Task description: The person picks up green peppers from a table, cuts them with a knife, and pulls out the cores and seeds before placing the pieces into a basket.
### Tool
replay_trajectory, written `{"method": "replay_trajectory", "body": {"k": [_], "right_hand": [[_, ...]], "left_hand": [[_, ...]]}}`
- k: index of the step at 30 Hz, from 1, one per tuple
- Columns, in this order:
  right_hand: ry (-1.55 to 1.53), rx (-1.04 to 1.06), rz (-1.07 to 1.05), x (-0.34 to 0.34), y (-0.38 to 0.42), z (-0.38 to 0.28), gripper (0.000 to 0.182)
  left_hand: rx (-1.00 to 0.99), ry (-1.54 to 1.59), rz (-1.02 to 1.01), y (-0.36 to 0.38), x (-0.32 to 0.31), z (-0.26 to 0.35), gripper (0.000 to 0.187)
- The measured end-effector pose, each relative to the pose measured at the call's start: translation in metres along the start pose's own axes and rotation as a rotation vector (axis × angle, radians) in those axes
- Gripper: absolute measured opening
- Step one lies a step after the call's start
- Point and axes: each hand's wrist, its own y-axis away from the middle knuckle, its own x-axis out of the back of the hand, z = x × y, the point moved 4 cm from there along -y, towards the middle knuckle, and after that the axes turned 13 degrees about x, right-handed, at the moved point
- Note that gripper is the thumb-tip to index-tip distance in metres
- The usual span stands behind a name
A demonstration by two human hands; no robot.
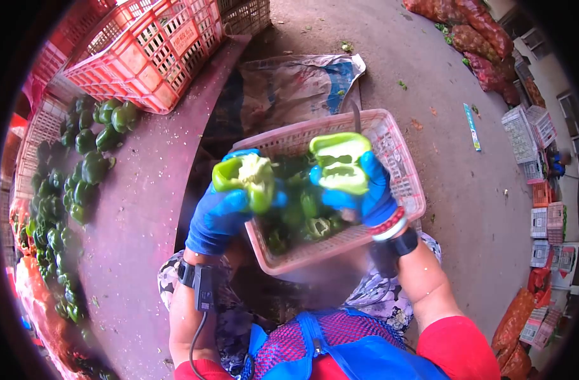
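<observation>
A grey floor (pixel 457 212) bears green scraps (pixel 347 47); stacked crates (pixel 521 134) and red sacks (pixel 489 26) line the right side.

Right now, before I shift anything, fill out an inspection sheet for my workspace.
Surface: grey ground, scattered with small bits.
Job's things: pink basket holding green peppers, partly blurred; pepper piece with seed core; hollow opened pepper.
Clutter: crumpled sack beyond the basket.
Left grip: blue-gloved, closed round the pepper piece with seed core.
Right grip: blue-gloved, closed round the hollow opened pepper; one piece or two, can't tell.
Cables: dark cable from the left wrist device, along the forearm.
Surroundings: red crate and heaped whole peppers left; filled sacks and stacked crates right.
</observation>
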Motion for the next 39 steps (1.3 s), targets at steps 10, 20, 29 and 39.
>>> {"method": "replay_trajectory", "body": {"k": [10,20,29,39], "right_hand": [[0.342,-0.006,0.285,-0.025,0.003,0.062,0.058],[1.069,0.281,-0.117,-0.016,0.003,0.028,0.059],[0.323,-0.190,0.028,-0.015,0.016,0.043,0.062],[0.106,-0.138,0.096,-0.029,0.007,0.060,0.048]], "left_hand": [[-0.207,-0.644,0.341,-0.041,0.019,-0.043,0.049],[-0.004,-1.192,0.436,-0.029,-0.001,-0.022,0.036],[0.018,-0.831,0.129,-0.023,-0.009,-0.015,0.044],[-0.336,-0.661,0.708,-0.046,0.024,-0.014,0.028]]}}
